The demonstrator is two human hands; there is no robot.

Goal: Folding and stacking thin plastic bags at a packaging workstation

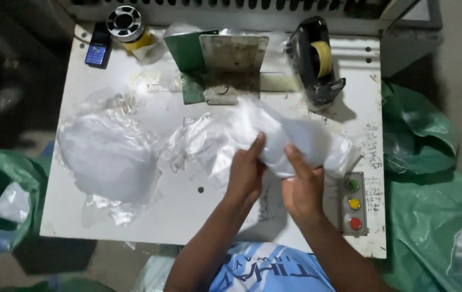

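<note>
At the moment of inspection both hands were engaged on a clear plastic bag (290, 138) holding a pale, folded item, lying on the white worktop (188, 200) just right of centre. The left hand (246, 172) gripped the bag's near edge, thumb raised towards 12 o'clock and pressed onto the film. The right hand (302, 186) was closed on the same edge just beside it, thumb on top, fingers tucked underneath and hidden. The two hands sat near each other without touching, forearms entering from 6 o'clock and converging slightly.

As to progress, in my judgement the bagging of this piece was under way and not finished: the film was rumpled and loose around the contents, spreading towards 9 o'clock, and the mouth showed no seal or tape that I could make out. A stack of filled clear bags (106, 154) lay at 9 o'clock of the hands, well apart, which suggested earlier pieces already completed.

At 12 o'clock stood a metal bracket with a green plate (225, 59); at 1 o'clock a black tape dispenser with a yellow roll (315, 59), untouched. A panel of green, yellow and red buttons (354, 203) lay just beside the right hand at 3 o'clock. A spool (125, 22) and a small phone (97, 51) rested at the far 11 o'clock corner. Green sacks (431, 178) surrounded the worktop.
</note>
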